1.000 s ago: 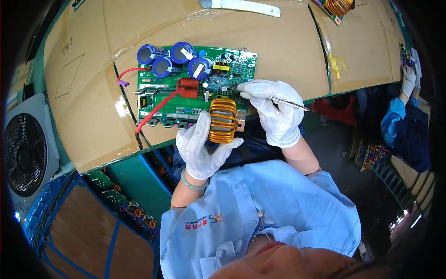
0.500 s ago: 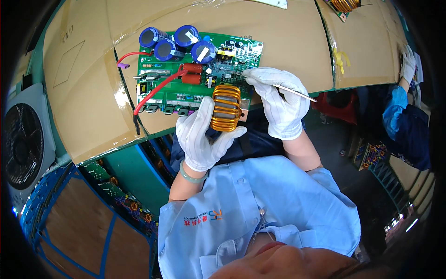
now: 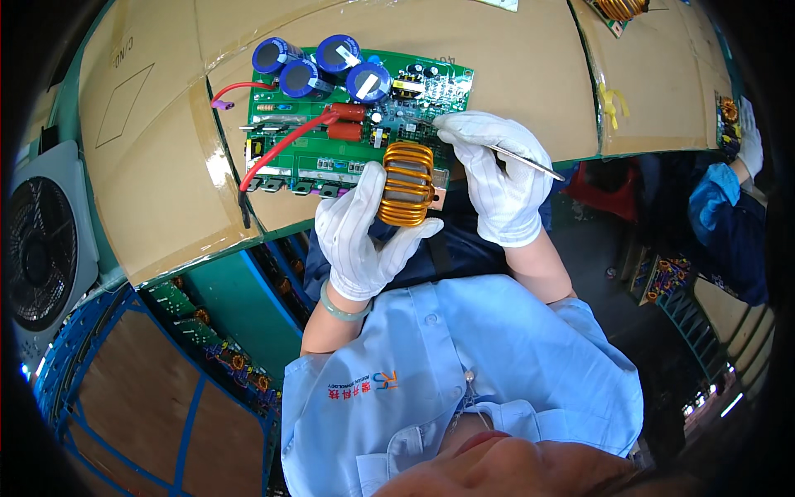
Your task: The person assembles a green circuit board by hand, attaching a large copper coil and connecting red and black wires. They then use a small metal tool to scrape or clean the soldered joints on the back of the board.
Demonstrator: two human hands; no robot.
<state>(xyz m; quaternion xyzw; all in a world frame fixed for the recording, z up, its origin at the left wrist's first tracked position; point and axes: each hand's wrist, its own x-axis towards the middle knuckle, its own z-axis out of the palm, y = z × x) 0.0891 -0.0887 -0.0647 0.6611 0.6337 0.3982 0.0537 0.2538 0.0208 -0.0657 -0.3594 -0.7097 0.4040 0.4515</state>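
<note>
A green circuit board [image 3: 290, 153] lies on the cardboard-covered table, tilted slightly. It carries several blue capacitors [image 3: 368, 82], two dark red block components [image 3: 345, 131] and a large copper-wound coil [image 3: 407, 184] at its near edge. My gloved left hand [image 3: 356, 232] grips the board by this coil, its fingers on the left side and the thumb under the near end. In my gloved right hand [image 3: 501, 174] is a pair of metal tweezers [image 3: 527, 161], pinched near the front. Their tip points at small parts right of the board's middle; whether it touches is too small to tell.
Red wires [image 3: 286, 159] run off the board's left side. A fan [image 3: 45, 248] stands left, above a rack with more boards [image 3: 199, 331]. A yellow tie [image 3: 610, 106] lies on the cardboard [image 3: 530, 74]. At far right, another person's gloved hand [image 3: 749, 149] is beside a board.
The board and coil have shifted slightly away from me and to the right, my left hand with them. My right hand stays nearly still. The other person's hand has moved nearer their body.
</note>
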